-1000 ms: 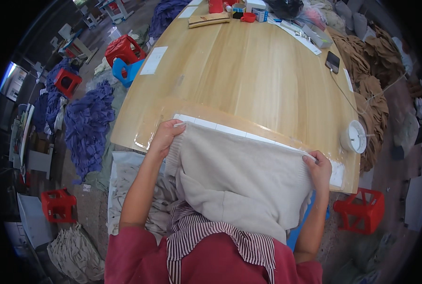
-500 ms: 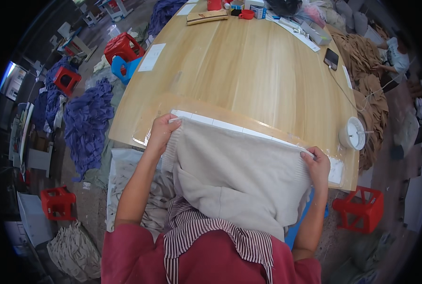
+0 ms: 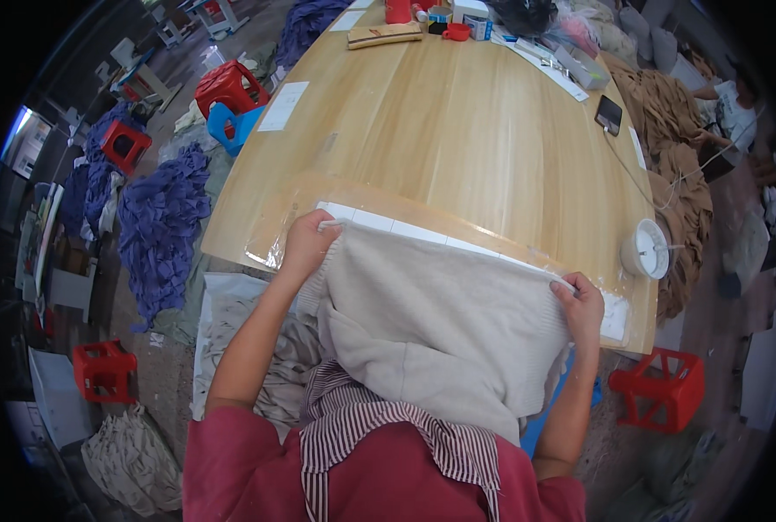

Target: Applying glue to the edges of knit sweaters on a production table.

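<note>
A beige knitted garment (image 3: 431,304) with ribbed sides hangs over the near edge of the wooden table (image 3: 388,130) and down onto my lap. At its upper left corner my left hand (image 3: 309,242) pinches the edge between thumb and fingers. My right hand (image 3: 582,304) pinches the upper right corner the same way. Between the two hands the top edge is drawn nearly straight. It lies along a white marked strip (image 3: 423,233) taped to the table. The lower part falls in loose folds over my striped apron (image 3: 405,426).
A white round tub (image 3: 645,250) and a phone (image 3: 608,113) on a cable lie along the right edge. A pencil case (image 3: 384,36) and a red cup (image 3: 456,32) stand far back. Purple cloth heaps (image 3: 161,235), red stools (image 3: 662,390) and brown cloth (image 3: 671,130) surround the table.
My left hand has shifted slightly to the right at its corner, and my right hand slightly left and down. Both keep their pinch on the garment.
</note>
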{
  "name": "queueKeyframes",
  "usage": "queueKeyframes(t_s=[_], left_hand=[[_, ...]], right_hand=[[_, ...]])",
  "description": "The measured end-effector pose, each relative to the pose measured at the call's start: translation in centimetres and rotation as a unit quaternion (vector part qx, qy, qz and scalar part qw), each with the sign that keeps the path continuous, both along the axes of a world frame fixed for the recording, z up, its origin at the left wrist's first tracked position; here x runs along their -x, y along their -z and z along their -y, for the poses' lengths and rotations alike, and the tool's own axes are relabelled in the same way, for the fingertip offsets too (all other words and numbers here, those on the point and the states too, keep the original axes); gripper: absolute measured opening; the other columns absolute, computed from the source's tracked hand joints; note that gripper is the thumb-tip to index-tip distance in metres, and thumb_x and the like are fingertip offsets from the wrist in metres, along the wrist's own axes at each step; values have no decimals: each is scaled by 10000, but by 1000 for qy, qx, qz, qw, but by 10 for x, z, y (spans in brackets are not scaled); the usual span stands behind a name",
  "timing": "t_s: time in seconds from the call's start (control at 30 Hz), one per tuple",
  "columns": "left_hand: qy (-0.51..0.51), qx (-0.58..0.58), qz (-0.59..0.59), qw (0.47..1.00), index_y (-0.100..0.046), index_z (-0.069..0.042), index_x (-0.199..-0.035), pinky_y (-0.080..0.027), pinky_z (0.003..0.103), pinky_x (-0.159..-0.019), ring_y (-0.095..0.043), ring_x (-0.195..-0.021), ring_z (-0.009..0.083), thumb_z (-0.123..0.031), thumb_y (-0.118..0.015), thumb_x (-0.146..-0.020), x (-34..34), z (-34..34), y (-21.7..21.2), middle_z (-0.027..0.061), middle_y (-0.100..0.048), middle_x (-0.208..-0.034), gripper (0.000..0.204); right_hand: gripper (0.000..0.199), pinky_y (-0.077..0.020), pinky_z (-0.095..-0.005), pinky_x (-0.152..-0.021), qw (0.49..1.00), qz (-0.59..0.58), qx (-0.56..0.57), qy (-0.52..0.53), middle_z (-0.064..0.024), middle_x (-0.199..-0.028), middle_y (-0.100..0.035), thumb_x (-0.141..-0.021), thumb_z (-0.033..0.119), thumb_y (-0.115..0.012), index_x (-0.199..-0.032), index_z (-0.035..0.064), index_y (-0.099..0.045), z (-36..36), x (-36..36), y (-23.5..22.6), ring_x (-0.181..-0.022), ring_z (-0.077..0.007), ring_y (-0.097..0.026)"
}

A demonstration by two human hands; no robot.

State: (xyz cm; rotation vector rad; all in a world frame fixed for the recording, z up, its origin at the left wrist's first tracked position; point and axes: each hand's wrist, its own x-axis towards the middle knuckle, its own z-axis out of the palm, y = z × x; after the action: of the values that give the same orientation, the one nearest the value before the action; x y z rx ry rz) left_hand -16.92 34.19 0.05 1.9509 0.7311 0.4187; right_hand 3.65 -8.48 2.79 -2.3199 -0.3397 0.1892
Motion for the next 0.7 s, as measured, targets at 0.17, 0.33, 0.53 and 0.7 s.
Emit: queueKeyframes(t_s=[0.17, 0.33, 0.53, 0.7], left_hand=[[0, -161, -68, 985, -633, -13, -879, -481, 392, -705, -623, -772, 330, -211, -735, -773, -5, 11, -10, 188, -638, -796, 246], [-76, -332, -1, 940, -581, -9, -1032, -466, 410, -709, -571, -750, 307, -127, -689, -801, 2, 28, -20, 154, -584, -840, 282], [365, -241, 110, 893, -611, -16, -1074, -488, 380, -877, -609, -999, 325, -58, -710, -785, -65, 202, -62, 169, -627, -1071, 309], [515, -290, 110, 799, -528, 3, -1256, -375, 452, -1046, -474, -1223, 390, -141, -772, -719, -129, 298, -38, 199, -514, -1296, 608]], right_hand=[[229, -460, -304, -635, 1000, -6, -7, 2, -72, -730, -659, -783, 259, -741, -879, 61, -677, 6, -2, 7, -658, -174, -592], [286, -490, -329, -678, 998, -18, -56, 24, -115, -790, -663, -813, 229, -707, -1032, 52, -655, 18, 14, -5, -712, -205, -614], [283, -501, -379, -714, 995, 5, -73, 67, -195, -875, -676, -904, 282, -598, -1016, 29, -657, 17, 26, -6, -815, -342, -650], [261, -463, -483, -632, 976, 189, 63, 93, -166, -672, -620, -850, 259, -639, -711, 43, -596, 29, 28, 12, -657, -371, -611]])
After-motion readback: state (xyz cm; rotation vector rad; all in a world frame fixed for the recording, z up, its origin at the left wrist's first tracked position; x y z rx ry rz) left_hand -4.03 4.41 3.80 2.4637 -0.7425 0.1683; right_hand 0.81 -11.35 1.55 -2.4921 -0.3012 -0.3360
